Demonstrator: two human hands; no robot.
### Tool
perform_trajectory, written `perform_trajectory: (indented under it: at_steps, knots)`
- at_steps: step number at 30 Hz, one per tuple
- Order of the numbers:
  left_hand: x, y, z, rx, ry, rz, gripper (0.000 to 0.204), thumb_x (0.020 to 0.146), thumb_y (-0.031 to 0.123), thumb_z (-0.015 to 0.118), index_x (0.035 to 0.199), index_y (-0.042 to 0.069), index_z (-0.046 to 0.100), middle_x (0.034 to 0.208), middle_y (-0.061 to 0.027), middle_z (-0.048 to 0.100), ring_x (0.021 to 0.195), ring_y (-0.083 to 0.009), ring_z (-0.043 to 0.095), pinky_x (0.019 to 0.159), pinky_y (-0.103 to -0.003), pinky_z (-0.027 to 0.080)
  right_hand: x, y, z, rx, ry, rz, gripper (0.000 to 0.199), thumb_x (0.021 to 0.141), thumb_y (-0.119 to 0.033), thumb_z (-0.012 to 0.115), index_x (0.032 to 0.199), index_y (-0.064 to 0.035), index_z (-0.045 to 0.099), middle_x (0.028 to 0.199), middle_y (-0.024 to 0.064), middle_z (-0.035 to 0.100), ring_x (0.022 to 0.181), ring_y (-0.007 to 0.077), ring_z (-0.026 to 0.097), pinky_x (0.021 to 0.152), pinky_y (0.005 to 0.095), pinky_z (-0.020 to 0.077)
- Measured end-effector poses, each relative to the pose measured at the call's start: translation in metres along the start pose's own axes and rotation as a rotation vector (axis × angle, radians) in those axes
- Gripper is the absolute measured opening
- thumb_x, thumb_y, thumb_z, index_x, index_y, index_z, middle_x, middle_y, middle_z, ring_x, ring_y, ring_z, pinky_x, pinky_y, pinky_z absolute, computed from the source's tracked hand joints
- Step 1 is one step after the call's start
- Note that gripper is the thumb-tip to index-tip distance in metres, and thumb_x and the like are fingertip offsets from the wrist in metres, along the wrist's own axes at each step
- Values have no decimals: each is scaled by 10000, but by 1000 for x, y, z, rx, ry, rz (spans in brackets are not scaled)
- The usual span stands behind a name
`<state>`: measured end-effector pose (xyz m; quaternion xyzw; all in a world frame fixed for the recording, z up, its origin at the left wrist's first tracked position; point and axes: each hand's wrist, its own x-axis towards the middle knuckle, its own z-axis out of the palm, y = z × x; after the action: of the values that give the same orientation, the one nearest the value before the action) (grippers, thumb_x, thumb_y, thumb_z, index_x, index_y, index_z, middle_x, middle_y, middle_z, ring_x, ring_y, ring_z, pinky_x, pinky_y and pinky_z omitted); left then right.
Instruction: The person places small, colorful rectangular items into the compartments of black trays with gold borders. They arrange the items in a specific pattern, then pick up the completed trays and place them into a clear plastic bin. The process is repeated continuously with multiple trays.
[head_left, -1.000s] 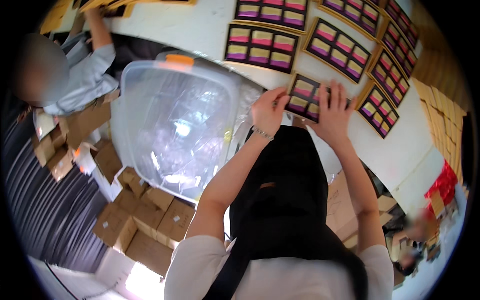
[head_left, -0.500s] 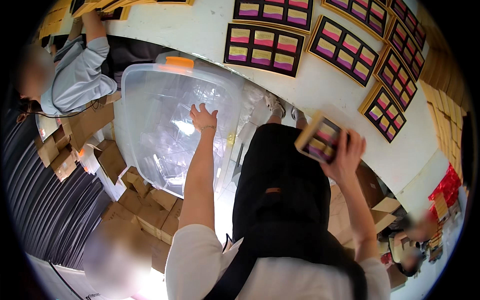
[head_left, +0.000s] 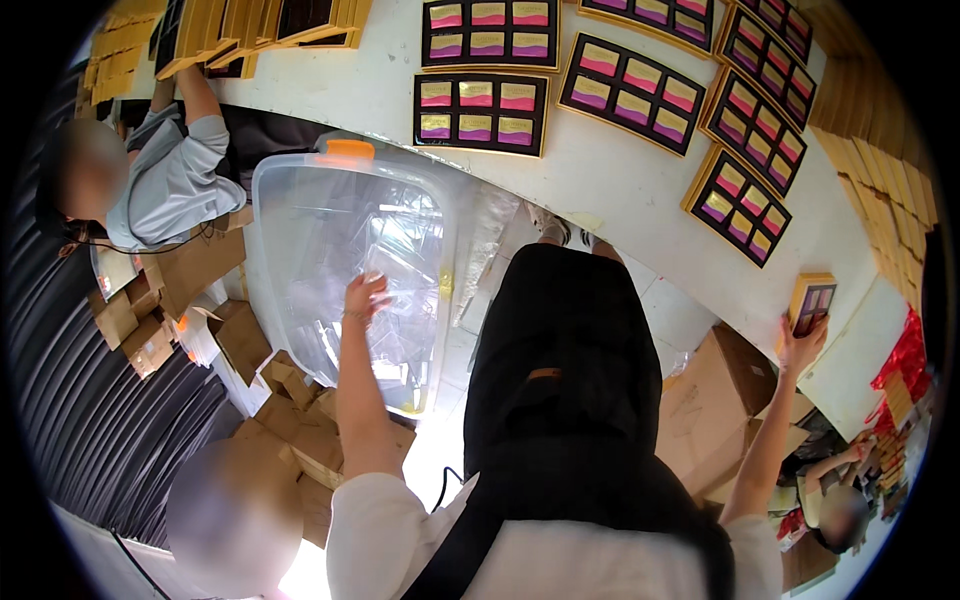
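The left hand (head_left: 362, 298) reaches into the clear plastic bin (head_left: 300, 230), fingers closing on thin clear wrappers (head_left: 400, 330) — light, limp, slippery, best pinched at an edge; the right hand (head_left: 803, 340) grips a small gold-edged box (head_left: 811, 303) by its lower end — stiff, light card; beyond, matching trays (head_left: 482, 112) lie on the white tabletop (head_left: 620, 190).

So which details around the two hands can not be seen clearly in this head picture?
- Head view: what the left hand touches inside the clear plastic bin is lost among crumpled transparent film.
- The small gold-edged box with coloured squares in the right hand is too small near the curved rim to make out.
- The floor under the person is hidden by the black apron.
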<state>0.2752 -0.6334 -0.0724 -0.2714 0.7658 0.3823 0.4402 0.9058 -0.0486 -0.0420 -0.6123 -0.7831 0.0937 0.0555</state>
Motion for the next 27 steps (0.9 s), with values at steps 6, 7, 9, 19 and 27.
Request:
perform_trajectory:
  at_steps: [6, 7, 9, 19, 27]
  knots:
    - [-147, 90, -5, 317, -387, -8, 573, 685, 15, 684, 1234, 6, 522, 653, -38, 567, 512, -110, 522, 487, -229, 438, -16, -178, -44, 237, 5, -456, 1050, 661, -469, 816, 1446, -28, 276, 1490, 200, 262, 1321, 389, 319, 1087, 536, 244]
    - [-169, 108, 37, 337, -505, 64, 612, 670, -8, 693, 1255, 4, 513, 654, -31, 570, 518, -101, 524, 489, -225, 436, -34, -212, -47, 398, -101, -560, 1064, 625, -495, 818, 1442, -54, 298, 1493, 193, 267, 1355, 414, 257, 1091, 582, 196]
    - [-206, 130, 131, 388, -701, 174, 728, 651, -60, 718, 1333, -2, 468, 664, -6, 575, 558, -77, 533, 511, -217, 441, -56, -291, -83, 343, -580, -835, 1058, 539, -526, 826, 1412, -128, 381, 1507, 183, 255, 1391, 469, 173, 1062, 690, 135]
    - [-237, 129, 481, 1126, -1435, 706, 685, 748, 212, 739, 1334, -19, 470, 762, -118, 658, 577, -165, 628, 534, -301, 498, -40, -198, -86, -15, -570, -691, 964, 493, -191, 768, 1391, -231, 420, 1410, 217, 343, 1301, 424, 327, 941, 612, 321]
    - [-259, 45, 560, 808, -857, 1365, 426, 804, 226, 686, 1126, -32, 578, 955, -189, 658, 799, -253, 681, 653, -363, 537, 2, -62, -38, -47, -274, -669, 1046, 447, -132, 781, 1405, -196, 365, 1338, 185, 381, 1257, 390, 365, 966, 537, 325]
